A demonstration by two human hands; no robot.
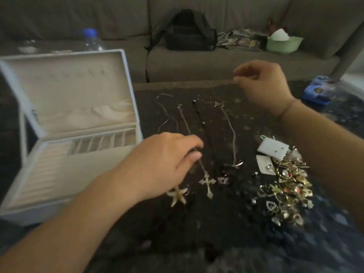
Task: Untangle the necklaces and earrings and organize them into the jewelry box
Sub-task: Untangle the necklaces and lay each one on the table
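Observation:
An open pale jewelry box (59, 170) with ring rolls and small compartments stands at the left. Several necklaces lie side by side on the dark cloth: a silver chain with a starfish pendant (177, 195), a cross necklace (206, 181), a black cord necklace (199, 117) and a silver chain (229, 123). My left hand (163, 160) hovers over them, its thumb and forefinger pinching the cross necklace's chain. My right hand (264, 85) is raised beyond the chains, fingers curled with thumb and forefinger tips together; blur hides whether they hold anything. A tangled pile of earrings (287, 188) lies at the right.
Two white earring cards (272, 149) sit by the pile. A grey sofa (216, 62) behind the table holds a black backpack (189, 32), papers and a green bowl (283, 44). A water bottle (92, 40) stands behind the box lid. A blue packet (321, 89) lies far right.

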